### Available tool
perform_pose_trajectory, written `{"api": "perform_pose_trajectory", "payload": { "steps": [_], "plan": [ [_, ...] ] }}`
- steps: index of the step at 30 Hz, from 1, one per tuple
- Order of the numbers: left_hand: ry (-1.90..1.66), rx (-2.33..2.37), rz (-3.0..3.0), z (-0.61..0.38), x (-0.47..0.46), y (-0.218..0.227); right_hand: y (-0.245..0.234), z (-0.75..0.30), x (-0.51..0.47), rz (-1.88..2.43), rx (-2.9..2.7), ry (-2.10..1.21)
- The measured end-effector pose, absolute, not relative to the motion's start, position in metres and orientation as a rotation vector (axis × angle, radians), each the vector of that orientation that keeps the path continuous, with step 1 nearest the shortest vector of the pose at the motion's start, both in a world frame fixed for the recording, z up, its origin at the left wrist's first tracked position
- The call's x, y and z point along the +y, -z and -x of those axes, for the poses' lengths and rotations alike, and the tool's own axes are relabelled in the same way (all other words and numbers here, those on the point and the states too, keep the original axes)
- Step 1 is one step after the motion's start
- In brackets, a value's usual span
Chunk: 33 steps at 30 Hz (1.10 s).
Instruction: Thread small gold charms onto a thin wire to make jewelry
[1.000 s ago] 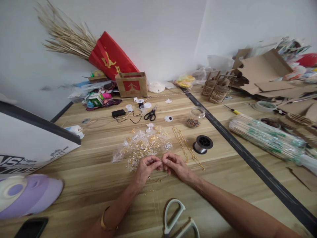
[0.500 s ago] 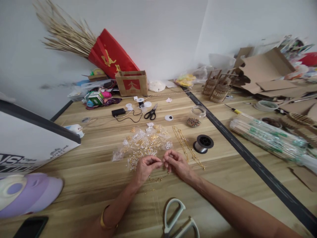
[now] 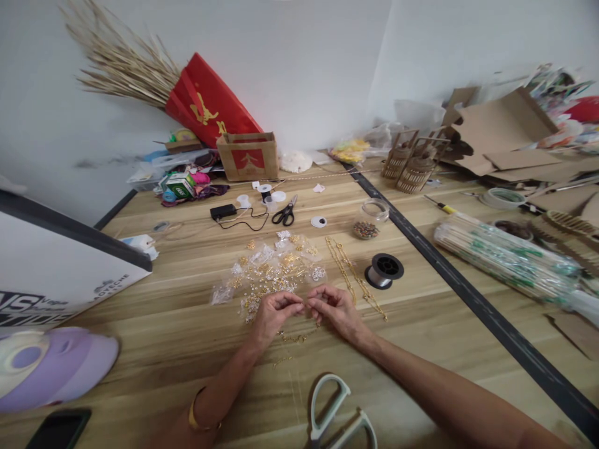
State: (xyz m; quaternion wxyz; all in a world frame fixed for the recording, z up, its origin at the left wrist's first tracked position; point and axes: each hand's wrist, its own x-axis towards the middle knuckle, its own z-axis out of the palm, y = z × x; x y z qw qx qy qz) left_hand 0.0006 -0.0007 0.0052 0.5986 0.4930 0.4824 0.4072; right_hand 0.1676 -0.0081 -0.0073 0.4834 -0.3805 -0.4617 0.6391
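Note:
My left hand (image 3: 277,315) and my right hand (image 3: 337,312) meet fingertip to fingertip above the table, both closed in a pinch. What sits between the left fingertips is too small to make out. A thin gold chain (image 3: 299,338) dangles or lies just beneath, one end rising to the fingers of my right hand. Close behind are small plastic bags with gold and clear beads (image 3: 271,277). Longer gold chains (image 3: 346,265) lie right of the hands, beside a black spool of clear line (image 3: 384,270). Below, faint clear thread and a short chain piece (image 3: 282,360) rest on the wood.
Pale-handled scissors (image 3: 330,405) lie at the front edge, black scissors (image 3: 284,214) farther back. A jar of beads (image 3: 369,221) stands behind the spool. Wrapped sticks (image 3: 505,252) lie right, a white box (image 3: 65,268) and a phone (image 3: 58,429) left.
Both hands stay almost in place, with slight finger movement; the right fingertips have tipped a little lower. The gold chain beneath has shifted slightly. Nothing else has visibly moved.

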Motion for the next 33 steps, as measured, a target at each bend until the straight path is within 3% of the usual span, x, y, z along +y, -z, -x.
{"api": "perform_pose_trajectory", "payload": {
  "steps": [16, 33],
  "plan": [
    [-0.948, 1.116, -1.069, -0.0006, -0.0011, -0.0024, 0.0034, -0.1715, -0.0152, 1.025, -1.659, -1.093],
    [-0.94, 1.137, -1.032, -0.0024, -0.0008, -0.0034, 0.0053, -0.1711, -0.0141, 1.05, -1.622, -1.263]
  ]
}}
